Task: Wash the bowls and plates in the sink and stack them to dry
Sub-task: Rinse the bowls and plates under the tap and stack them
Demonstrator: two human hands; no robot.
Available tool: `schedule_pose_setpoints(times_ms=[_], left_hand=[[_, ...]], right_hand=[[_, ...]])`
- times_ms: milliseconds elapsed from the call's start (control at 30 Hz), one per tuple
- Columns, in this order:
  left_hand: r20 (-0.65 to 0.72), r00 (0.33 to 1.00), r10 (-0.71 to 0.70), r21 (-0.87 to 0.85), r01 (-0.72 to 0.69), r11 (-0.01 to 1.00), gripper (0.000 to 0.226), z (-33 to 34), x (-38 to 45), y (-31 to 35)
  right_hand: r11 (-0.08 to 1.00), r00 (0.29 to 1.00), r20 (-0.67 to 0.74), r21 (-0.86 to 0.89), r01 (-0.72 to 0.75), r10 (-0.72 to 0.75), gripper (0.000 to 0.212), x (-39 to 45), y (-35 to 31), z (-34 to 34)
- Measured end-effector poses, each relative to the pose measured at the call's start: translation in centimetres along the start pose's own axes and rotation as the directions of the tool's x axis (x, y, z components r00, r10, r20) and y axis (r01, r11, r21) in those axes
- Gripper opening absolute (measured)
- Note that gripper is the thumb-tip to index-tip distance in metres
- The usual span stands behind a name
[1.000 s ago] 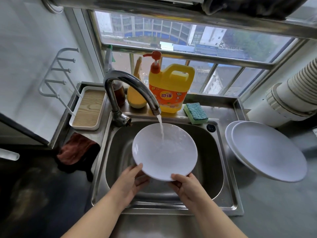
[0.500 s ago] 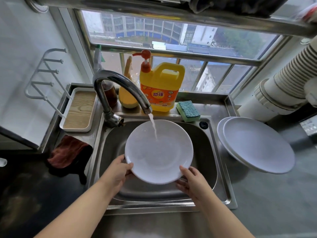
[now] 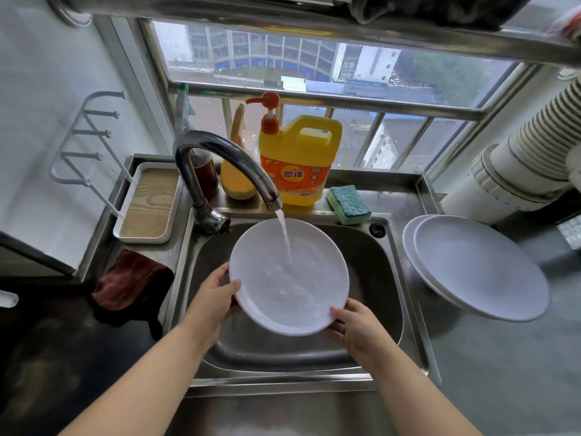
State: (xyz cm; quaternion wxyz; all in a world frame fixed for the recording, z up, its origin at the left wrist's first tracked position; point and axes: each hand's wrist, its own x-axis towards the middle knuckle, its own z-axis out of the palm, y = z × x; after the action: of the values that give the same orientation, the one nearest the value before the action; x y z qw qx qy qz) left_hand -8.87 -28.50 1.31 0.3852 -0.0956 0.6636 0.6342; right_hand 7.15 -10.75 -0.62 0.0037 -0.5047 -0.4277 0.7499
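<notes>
- Left hand [image 3: 213, 297] and right hand [image 3: 355, 325] each grip the rim of a round white plate [image 3: 289, 278], held over the steel sink [image 3: 405, 309].
- Water from the curved metal faucet [image 3: 226, 165] strikes the plate.
- Right of the sink, two white plates [image 3: 478, 265] lie stacked.
- Behind the sink stand a yellow detergent jug [image 3: 298, 158] and a sponge [image 3: 349, 204].

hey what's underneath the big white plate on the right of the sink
A second white plate lies under the top plate; only its left rim shows. Anything further beneath is covered.
</notes>
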Motion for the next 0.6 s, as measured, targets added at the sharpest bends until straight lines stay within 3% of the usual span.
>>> schedule_pose_setpoints(times_ms=[200,300,433,600], left_hand=[[-0.086,0.980,0.179,0.131,-0.167,0.977,0.034,0.0,-1.1,1.1],[-0.105,0.974,0.201,0.176,-0.181,0.968,0.031,-0.1,-1.5,1.3],[-0.127,0.980,0.152,0.161,-0.131,0.978,0.025,-0.1,-1.4,0.8],[-0.095,0.995,-0.042,0.093,0.051,0.994,0.024,0.3,-0.6,-0.6]], right_hand=[[0.980,0.987,0.008,0.123,-0.158,0.158,0.020,0.0,0.4,2.0],[0.983,0.985,-0.030,0.071,-0.170,0.172,0.018,-0.2,0.2,2.1],[0.994,0.995,-0.063,-0.074,-0.082,0.078,0.012,-0.8,-1.2,1.7],[0.965,0.994,-0.079,-0.257,0.057,-0.080,0.010,-2.0,-3.7,0.6]])
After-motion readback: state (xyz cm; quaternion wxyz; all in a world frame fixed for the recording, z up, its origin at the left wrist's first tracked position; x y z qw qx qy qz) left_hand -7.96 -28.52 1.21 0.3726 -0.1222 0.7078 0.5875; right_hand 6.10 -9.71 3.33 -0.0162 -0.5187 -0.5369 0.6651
